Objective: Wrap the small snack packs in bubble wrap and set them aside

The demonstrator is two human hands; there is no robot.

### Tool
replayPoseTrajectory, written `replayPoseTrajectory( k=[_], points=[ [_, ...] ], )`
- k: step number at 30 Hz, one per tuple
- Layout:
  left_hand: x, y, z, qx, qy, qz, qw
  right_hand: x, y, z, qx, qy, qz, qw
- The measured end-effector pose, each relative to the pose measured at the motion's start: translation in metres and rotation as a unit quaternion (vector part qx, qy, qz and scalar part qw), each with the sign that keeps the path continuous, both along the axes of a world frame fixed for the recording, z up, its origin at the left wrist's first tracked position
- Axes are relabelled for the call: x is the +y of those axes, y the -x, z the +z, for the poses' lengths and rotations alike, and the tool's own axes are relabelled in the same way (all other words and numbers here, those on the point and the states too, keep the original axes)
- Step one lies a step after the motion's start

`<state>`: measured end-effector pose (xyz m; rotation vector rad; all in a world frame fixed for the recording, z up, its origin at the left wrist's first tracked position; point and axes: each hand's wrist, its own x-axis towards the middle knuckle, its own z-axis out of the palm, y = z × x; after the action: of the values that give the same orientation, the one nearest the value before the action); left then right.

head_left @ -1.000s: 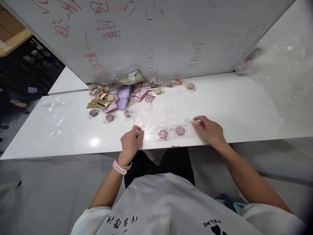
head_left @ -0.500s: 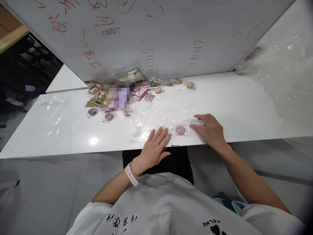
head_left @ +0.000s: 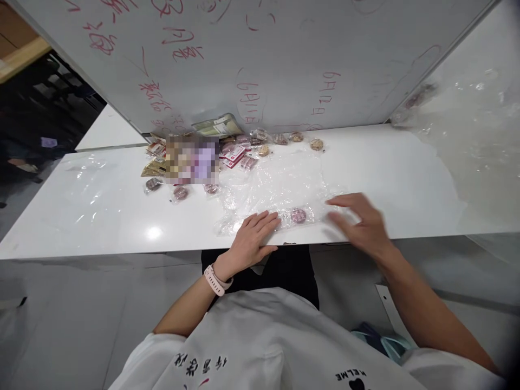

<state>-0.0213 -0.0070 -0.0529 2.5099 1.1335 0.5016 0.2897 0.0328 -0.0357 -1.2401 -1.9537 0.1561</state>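
Observation:
A clear plastic sheet or bag lies spread along the front of the white table. On its near edge rests a small round pinkish packaged piece, with the crinkled film folded about it. My left hand lies flat on the film just left of that piece, fingers stretched out and the wrist wearing a pale pink watch band. To the right of the piece, my right hand is held with thumb and fingers apart, slightly blurred; nothing shows between them. Whether it touches the film I cannot tell.
Several wrapped round snacks, one a pale cookie-like piece, line the whiteboard's foot. A pile of packets, partly pixelated, includes a red-and-white packet. Clear plastic film covers the table's right end. More film lies left.
My right hand has moved right, away from the pink piece, with its fingers apart. My left hand stays flat on the film, shifted slightly left.

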Motion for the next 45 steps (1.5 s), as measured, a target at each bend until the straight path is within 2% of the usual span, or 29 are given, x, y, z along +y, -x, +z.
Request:
replayPoseTrajectory(
  k=[1, 2, 4, 7, 10, 12, 14, 16, 18, 20, 21, 23, 25, 27, 32, 36, 37, 38, 40, 42, 43, 44, 45],
  points=[
    [0.003, 0.002, 0.001, -0.020, 0.012, 0.001, 1.000, -0.004, 0.007, -0.001, -0.042, 0.043, 0.091, 0.994],
    [0.007, 0.004, 0.002, -0.039, 0.023, 0.003, 0.999, -0.005, 0.013, -0.005, -0.080, 0.080, 0.152, 0.982],
    [0.013, 0.006, 0.005, -0.072, 0.040, 0.009, 0.997, -0.003, 0.018, -0.015, -0.118, 0.114, 0.189, 0.968],
    [0.023, 0.006, 0.008, -0.085, 0.040, 0.045, 0.995, 0.008, 0.018, -0.029, -0.096, 0.114, 0.176, 0.973],
    [0.032, 0.002, 0.012, -0.070, 0.052, 0.125, 0.988, 0.020, 0.019, -0.033, -0.068, 0.115, 0.136, 0.982],
    [0.039, -0.001, 0.015, -0.060, 0.086, 0.181, 0.978, 0.028, 0.025, -0.029, -0.070, 0.150, 0.101, 0.981],
    [0.046, -0.005, 0.018, -0.041, 0.120, 0.220, 0.967, 0.035, 0.033, -0.024, -0.073, 0.216, 0.074, 0.971],
    [0.050, -0.008, 0.021, -0.001, 0.107, 0.249, 0.963, 0.041, 0.041, -0.020, -0.078, 0.252, 0.035, 0.964],
    [0.049, -0.009, 0.023, 0.041, 0.028, 0.268, 0.962, 0.042, 0.046, -0.017, -0.092, 0.196, -0.011, 0.976],
    [0.044, -0.006, 0.024, 0.063, -0.067, 0.240, 0.966, 0.038, 0.045, -0.017, -0.109, 0.094, -0.020, 0.989],
    [0.040, -0.004, 0.023, 0.065, -0.096, 0.202, 0.973, 0.034, 0.043, -0.017, -0.118, 0.058, 0.005, 0.991],
    [0.033, 0.003, 0.019, 0.062, -0.108, 0.113, 0.986, 0.027, 0.037, -0.020, -0.139, 0.035, 0.086, 0.986],
    [0.030, 0.008, 0.014, 0.061, -0.093, 0.072, 0.991, 0.021, 0.030, -0.025, -0.154, 0.050, 0.149, 0.976],
    [0.031, 0.010, 0.011, 0.063, -0.080, 0.092, 0.991, 0.019, 0.027, -0.030, -0.152, 0.062, 0.157, 0.974],
    [0.050, 0.003, 0.015, 0.093, -0.024, 0.203, 0.974, 0.036, 0.032, -0.029, -0.114, 0.089, 0.084, 0.986],
    [0.074, -0.001, 0.026, 0.135, 0.062, 0.245, 0.958, 0.058, 0.042, -0.019, -0.124, 0.214, 0.044, 0.968],
    [0.079, -0.001, 0.029, 0.139, 0.061, 0.251, 0.956, 0.061, 0.044, -0.016, -0.135, 0.222, 0.031, 0.965],
    [0.082, -0.002, 0.031, 0.135, 0.040, 0.258, 0.956, 0.063, 0.047, -0.013, -0.146, 0.203, 0.014, 0.968],
    [0.078, -0.004, 0.036, 0.100, -0.034, 0.273, 0.956, 0.061, 0.052, -0.009, -0.167, 0.106, -0.019, 0.980],
    [0.060, -0.006, 0.041, 0.011, -0.080, 0.275, 0.958, 0.053, 0.058, -0.006, -0.177, 0.018, -0.013, 0.984],
    [0.047, -0.008, 0.042, -0.048, -0.059, 0.266, 0.961, 0.047, 0.062, -0.006, -0.178, 0.000, 0.012, 0.984],
    [0.032, -0.009, 0.043, -0.119, -0.005, 0.248, 0.962, 0.041, 0.066, -0.007, -0.178, -0.002, 0.047, 0.983],
    [0.017, -0.010, 0.043, -0.191, 0.091, 0.221, 0.952, 0.036, 0.070, -0.009, -0.177, 0.004, 0.088, 0.980]
  ],
)
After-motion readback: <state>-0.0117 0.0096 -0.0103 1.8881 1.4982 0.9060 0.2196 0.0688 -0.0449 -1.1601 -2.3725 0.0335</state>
